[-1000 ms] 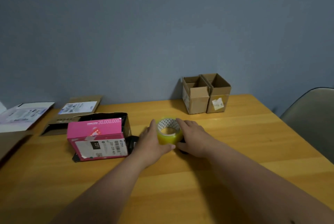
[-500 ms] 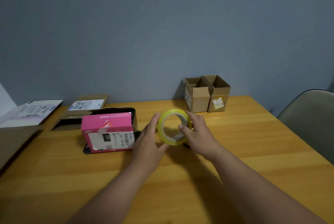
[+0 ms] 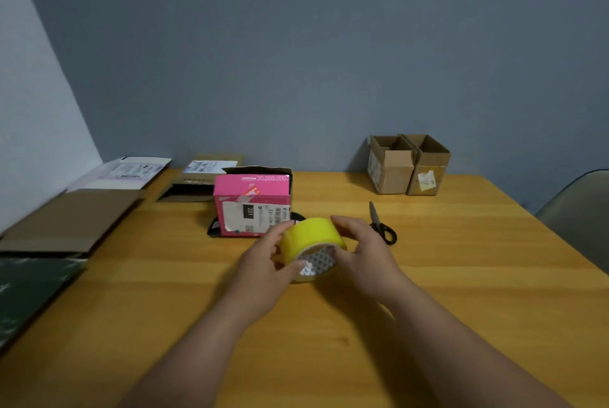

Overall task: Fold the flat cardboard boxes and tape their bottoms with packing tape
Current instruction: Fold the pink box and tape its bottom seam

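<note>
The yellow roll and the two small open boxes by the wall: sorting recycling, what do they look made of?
Yellow roll: glossy, translucent plastic tape, seemingly on a printed card core. Two small open boxes: matte brown corrugated cardboard, apparently, with folded flaps and a paper label.

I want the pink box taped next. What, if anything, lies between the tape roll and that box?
Nothing visible. Both hands, left and right, hold the tape roll right beside the pink box. The scissors lie on the roll's other side.

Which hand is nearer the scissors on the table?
Right. The right hand, gripping the yellow tape roll, sits just beside the scissors; the left hand is across the roll.
</note>
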